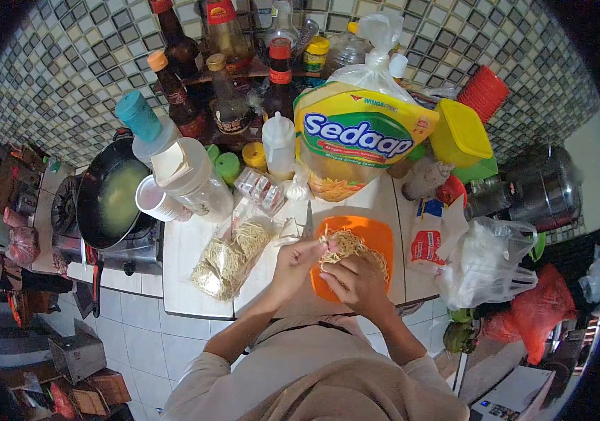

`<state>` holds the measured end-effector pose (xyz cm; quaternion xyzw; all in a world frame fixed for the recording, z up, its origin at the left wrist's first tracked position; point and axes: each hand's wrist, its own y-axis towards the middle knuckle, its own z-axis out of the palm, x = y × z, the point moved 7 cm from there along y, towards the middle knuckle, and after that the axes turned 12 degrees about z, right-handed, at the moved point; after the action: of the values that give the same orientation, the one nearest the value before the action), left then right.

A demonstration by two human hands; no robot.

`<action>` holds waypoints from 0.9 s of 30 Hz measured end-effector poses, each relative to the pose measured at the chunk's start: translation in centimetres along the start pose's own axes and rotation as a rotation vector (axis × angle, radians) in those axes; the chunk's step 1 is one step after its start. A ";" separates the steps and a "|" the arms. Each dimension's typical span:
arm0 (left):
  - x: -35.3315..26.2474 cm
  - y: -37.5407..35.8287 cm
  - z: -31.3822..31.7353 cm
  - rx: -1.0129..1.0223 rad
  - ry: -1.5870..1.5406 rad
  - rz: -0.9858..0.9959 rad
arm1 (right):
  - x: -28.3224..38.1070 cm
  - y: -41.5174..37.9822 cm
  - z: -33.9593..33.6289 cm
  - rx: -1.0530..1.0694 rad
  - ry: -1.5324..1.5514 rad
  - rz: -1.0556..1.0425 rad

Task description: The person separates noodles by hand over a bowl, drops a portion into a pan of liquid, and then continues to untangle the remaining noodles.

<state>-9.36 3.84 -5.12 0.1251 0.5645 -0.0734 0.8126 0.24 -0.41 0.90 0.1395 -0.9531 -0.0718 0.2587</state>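
Over an orange tray (pixel 377 228) on the counter, both of my hands work close together at dry noodles (pixel 370 256). My left hand (pixel 303 259) is closed, its fingertips pinching at the noodles. My right hand (pixel 356 281) curls round part of the noodle clump, its fingers partly hidden by the noodles. Loose strands lie in the tray around the hands. To the left, a clear plastic bag of dry noodle cakes (pixel 226 263) rests on the tiled counter.
A wok with oil (pixel 121 193) sits on the stove at left. Behind the tray stand a Sedaap pouch (pixel 356 140), a squeeze bottle (pixel 279 144) and several sauce bottles. A stack of cups (pixel 159 196) and a clear jar (pixel 205 186) are left; a white plastic bag (pixel 486 263) is right.
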 end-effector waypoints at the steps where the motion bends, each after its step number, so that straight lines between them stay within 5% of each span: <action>1: -0.2 0.0 0.0 0.001 0.000 0.000 | -0.1 0.0 -0.2 0.000 0.000 0.000; 3: -1.6 0.1 0.6 0.160 0.321 0.148 | -0.3 0.1 -0.7 -0.014 -0.041 0.001; 9: -0.4 -0.1 0.8 0.280 0.423 0.118 | -0.3 0.5 -2.2 -0.129 0.028 -0.081; 16: 0.9 -0.6 1.2 0.374 0.273 0.056 | -0.7 0.5 -3.0 -0.185 0.024 -0.133; 27: 0.6 -1.4 2.7 0.636 0.151 -0.048 | -1.9 1.0 -2.9 0.029 0.087 -0.035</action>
<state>-7.04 1.74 -4.93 0.3643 0.5749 -0.2555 0.6866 3.05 0.92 2.70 0.1629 -0.9394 -0.0563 0.2963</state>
